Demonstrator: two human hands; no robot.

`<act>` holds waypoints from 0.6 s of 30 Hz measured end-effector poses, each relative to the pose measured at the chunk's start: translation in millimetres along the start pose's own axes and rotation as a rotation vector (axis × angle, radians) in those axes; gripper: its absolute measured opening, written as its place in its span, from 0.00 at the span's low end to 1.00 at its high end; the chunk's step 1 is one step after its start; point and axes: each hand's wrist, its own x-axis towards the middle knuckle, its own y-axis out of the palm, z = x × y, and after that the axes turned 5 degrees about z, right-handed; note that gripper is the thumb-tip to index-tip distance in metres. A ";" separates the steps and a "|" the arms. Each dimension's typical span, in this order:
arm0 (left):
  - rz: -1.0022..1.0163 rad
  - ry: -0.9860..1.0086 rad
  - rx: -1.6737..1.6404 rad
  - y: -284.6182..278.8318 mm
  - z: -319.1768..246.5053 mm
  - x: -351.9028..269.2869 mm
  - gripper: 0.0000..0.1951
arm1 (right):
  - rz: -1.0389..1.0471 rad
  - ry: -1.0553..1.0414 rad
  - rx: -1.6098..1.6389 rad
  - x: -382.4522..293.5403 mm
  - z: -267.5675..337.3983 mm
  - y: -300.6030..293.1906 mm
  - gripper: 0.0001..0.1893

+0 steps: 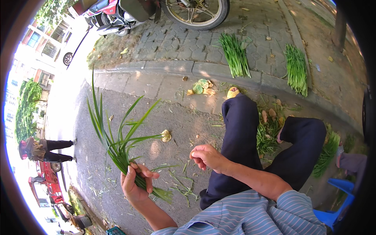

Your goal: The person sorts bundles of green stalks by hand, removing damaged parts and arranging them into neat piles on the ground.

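Note:
My left hand (138,182) grips a small bunch of long flat green leaves, likely Chinese chives (117,147), near the stem end. The leaf tips fan out up and away, some bent sideways, and the pale cut ends poke out below my palm. Apart from it, my right hand (207,158) hovers in front of my thigh. Its fingers are curled with the thumb against the index finger, and nothing shows between them. Loose green scraps (185,182) litter the asphalt beneath my hands.
Two chive bundles (235,55) (295,69) lie on the paving and curb. Trimmings (267,135) heap between my feet; more chives (326,152) lie right, beside another person's leg (352,161) and a blue plastic stool (337,202). A motorcycle wheel (196,13) stands ahead; a person (44,149) stands left.

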 end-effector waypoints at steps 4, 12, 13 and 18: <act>0.058 -0.003 -0.048 0.4 -2.3 -5.1 0.13 | -0.054 -0.119 -0.248 8.0 -10.2 -2.6 0.08; 0.167 -0.154 -0.177 10.2 1.9 -5.3 0.13 | 0.098 -0.243 -0.295 31.7 3.8 22.1 0.14; 0.168 -0.164 -0.172 11.8 3.3 -5.9 0.12 | 0.109 -0.252 -0.284 36.8 7.1 26.3 0.15; 0.174 -0.217 -0.187 14.6 10.9 -8.1 0.13 | 0.015 -0.423 -0.161 52.2 14.1 49.5 0.16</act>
